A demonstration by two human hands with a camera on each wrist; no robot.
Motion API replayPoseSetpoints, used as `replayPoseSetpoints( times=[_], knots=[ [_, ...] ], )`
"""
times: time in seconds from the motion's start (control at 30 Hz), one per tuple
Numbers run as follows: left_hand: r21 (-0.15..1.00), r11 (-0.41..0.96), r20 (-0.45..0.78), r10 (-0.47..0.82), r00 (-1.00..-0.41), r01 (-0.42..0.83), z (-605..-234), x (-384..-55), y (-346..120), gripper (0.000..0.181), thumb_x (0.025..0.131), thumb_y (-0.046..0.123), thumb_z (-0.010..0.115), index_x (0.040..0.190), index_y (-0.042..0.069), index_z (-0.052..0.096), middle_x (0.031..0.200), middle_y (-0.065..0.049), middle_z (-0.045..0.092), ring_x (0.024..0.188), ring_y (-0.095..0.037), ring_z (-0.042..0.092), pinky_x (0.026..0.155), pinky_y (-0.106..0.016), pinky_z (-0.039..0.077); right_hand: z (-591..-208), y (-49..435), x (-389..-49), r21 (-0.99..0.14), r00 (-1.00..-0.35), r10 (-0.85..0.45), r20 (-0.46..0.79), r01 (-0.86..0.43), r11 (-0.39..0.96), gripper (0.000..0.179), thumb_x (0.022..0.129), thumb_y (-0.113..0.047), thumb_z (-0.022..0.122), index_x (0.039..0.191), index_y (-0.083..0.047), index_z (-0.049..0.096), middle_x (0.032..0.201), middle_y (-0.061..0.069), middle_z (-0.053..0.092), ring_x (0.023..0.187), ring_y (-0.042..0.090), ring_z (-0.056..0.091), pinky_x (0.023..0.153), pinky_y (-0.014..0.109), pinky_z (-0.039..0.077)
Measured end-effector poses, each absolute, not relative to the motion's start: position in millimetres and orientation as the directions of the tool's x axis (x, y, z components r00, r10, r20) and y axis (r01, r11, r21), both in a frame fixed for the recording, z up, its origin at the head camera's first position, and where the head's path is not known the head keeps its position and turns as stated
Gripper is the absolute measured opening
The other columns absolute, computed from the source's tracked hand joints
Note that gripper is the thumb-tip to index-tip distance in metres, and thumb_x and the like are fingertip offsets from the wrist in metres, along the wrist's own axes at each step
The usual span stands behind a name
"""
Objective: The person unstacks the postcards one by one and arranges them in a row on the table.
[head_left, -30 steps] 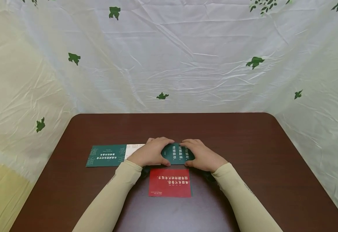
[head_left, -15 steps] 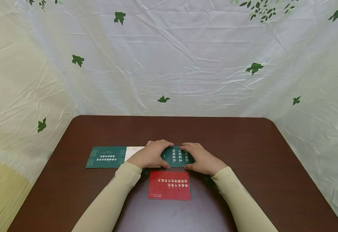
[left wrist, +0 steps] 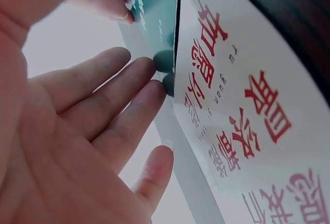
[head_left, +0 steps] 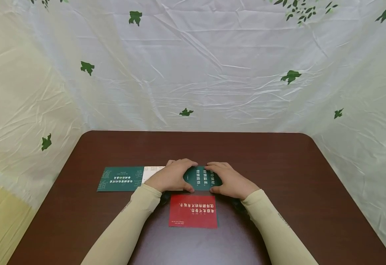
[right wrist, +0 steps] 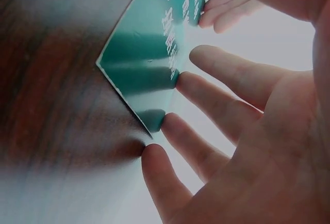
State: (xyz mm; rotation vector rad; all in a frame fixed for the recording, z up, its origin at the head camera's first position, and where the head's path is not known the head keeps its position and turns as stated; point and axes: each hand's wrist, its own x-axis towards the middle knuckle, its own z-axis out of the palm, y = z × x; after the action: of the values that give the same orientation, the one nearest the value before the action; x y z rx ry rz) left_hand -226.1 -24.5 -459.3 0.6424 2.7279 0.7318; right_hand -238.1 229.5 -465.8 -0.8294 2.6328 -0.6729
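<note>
In the head view a green card (head_left: pixel 202 180) with white lettering lies flat between my two hands. My left hand (head_left: pixel 173 176) arches over the seam where a white card (head_left: pixel 150 173) meets it, fingertips down on the green surface. From the other side, my right hand (head_left: pixel 234 179) rests its fingertips on the green card's right end. The left wrist view shows straight, spread fingers beside the white card's red characters (left wrist: pixel 211 38). In the right wrist view straight fingers touch the green card (right wrist: pixel 136 69) near its corner. Neither hand curls round anything.
Another green card (head_left: pixel 120 179) continues the row at the left. Nearer the body lies a red card (head_left: pixel 193 211), with a green edge showing under its right side. The brown table (head_left: pixel 265 154) has rounded far corners, and a white leaf-printed sheet (head_left: pixel 226 88) hangs behind it.
The view has tilted slightly. Both hands and the cards keep their places relative to one another.
</note>
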Motion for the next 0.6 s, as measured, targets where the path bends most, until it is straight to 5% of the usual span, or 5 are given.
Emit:
replayPoseSetpoints(
  times=[0.6],
  knots=[
    [0.428,0.8,0.026,0.455,-0.89,0.421,-453.8,-198.6,-40.1,0.086,0.087,0.049,0.086,0.158,0.013,0.054,0.153,-0.006,0.062,0.139,-0.024,0.058,0.119,-0.052,0.035,-452.2,226.9,-211.1,-0.484,-0.812,-0.584,0.01,-0.515,0.708,0.077,0.092,-0.043,0.084,0.156,-0.011,0.056,0.154,0.009,0.06,0.142,0.032,0.055,0.113,0.052,0.055]
  ],
)
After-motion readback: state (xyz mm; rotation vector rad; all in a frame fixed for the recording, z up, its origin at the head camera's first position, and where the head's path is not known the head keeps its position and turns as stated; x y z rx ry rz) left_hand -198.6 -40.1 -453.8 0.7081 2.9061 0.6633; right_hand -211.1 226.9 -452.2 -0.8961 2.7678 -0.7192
